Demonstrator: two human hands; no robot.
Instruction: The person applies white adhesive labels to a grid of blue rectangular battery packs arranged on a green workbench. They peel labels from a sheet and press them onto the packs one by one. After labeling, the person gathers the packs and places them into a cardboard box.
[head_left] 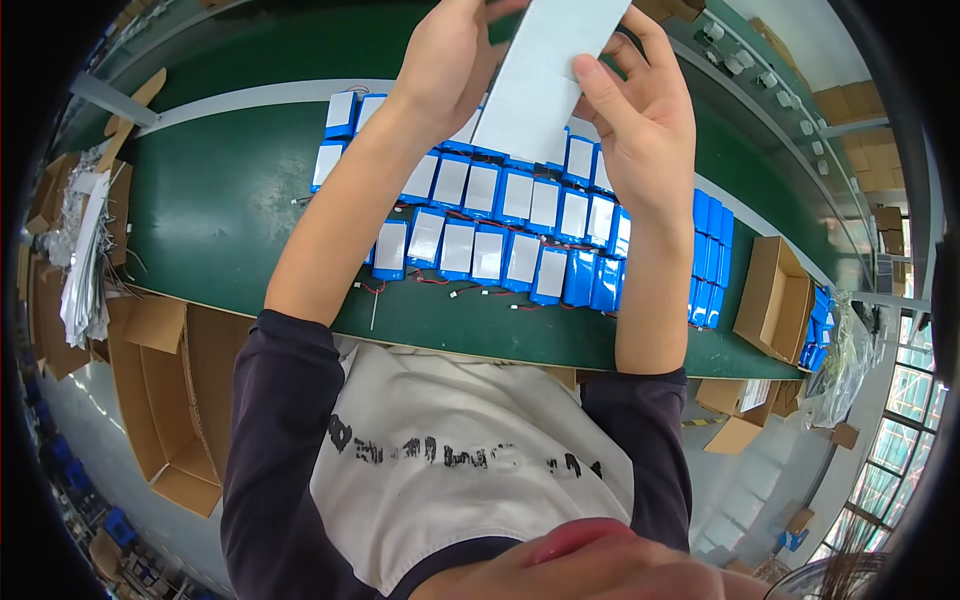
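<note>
A white rectangular sheet (545, 85) is held up above the table at the top of the view. My right hand (645, 110) grips its right edge, with the thumb on the face and the fingers behind. On the sheet's other side is my left hand (445, 65); its fingertips are blurred and partly cut off by the upper edge, so its grip is unclear. Beneath both arms lie rows of blue battery packs (483, 190) with thin wires and small connectors. Many carry a white label, while several at the right of the front row (578, 278) show bare blue wrap.
More blue packs (712, 235) are grouped right of my right forearm on the green table (220, 200). An open carton (775, 300) stands at the table's right end. At left are a large open carton (165, 400) and hanging white strips (85, 270).
</note>
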